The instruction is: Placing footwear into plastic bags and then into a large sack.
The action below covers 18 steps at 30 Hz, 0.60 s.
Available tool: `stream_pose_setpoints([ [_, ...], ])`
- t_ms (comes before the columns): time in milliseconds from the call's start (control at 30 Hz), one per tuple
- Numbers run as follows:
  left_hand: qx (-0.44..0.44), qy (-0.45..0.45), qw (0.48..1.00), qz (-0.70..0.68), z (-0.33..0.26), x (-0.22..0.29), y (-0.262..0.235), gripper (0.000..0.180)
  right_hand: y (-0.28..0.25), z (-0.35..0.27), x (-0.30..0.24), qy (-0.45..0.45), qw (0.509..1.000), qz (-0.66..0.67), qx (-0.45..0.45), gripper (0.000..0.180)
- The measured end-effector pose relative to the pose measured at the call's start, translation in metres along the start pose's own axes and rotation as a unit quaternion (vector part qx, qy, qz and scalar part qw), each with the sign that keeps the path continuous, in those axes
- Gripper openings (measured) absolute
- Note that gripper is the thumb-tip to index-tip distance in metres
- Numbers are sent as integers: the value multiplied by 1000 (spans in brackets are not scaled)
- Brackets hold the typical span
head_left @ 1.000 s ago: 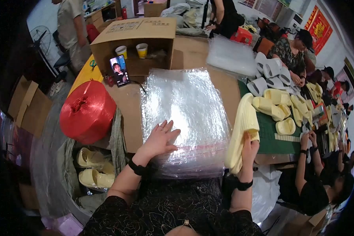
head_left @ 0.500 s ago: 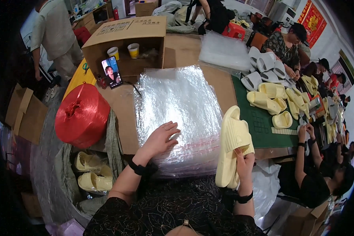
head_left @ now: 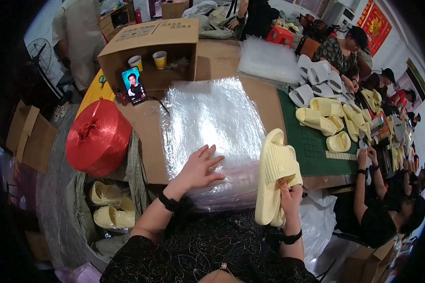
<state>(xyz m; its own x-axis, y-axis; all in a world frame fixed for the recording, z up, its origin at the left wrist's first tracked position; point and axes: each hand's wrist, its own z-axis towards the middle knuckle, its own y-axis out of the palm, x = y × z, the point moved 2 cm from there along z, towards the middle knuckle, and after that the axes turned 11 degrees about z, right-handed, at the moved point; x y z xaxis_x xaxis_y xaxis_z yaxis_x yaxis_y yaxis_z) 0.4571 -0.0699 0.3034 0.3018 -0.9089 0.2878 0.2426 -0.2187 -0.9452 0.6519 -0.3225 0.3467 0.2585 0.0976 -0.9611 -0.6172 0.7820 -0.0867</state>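
A pile of clear plastic bags (head_left: 217, 118) lies in front of me. My left hand (head_left: 198, 169) rests on its near part, fingers spread and holding nothing. At the pile's right edge my right hand (head_left: 291, 194) grips a pair of pale yellow slide sandals (head_left: 270, 181). The pair is upright, toes away from me, one sandal largely hidden behind the other. My right fingers are hooked at the strap opening.
Left of the bags stand a red twine spool (head_left: 98, 137), an open carton (head_left: 148, 40) with paper cups, and a phone (head_left: 134, 86). A sack (head_left: 136, 165) holds bagged yellow slides. Yellow slides (head_left: 339, 143) and grey slides (head_left: 301, 95) cover the right side, near co-workers.
My left hand has slid slightly right across the bags, its fingers spreading wider. The yellow slides in my right hand have shifted a little left.
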Motion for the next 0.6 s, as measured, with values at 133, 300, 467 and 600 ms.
stream_pose_setpoints([
  [133,-19,-25,997,-66,5,-5,-2,50,-5,-1,7,-19,1000,-3,9,24],
  [300,-9,-59,963,-263,16,-12,-12,37,-7,-1,3,-35,999,16,26,24],
  [467,-7,-189,862,-471,17,-11,-15,34,-12,-3,1,-79,992,-95,16,27],
  [600,23,-183,861,-474,19,-9,-19,34,-5,-6,-15,-89,980,-177,-10,29],
])
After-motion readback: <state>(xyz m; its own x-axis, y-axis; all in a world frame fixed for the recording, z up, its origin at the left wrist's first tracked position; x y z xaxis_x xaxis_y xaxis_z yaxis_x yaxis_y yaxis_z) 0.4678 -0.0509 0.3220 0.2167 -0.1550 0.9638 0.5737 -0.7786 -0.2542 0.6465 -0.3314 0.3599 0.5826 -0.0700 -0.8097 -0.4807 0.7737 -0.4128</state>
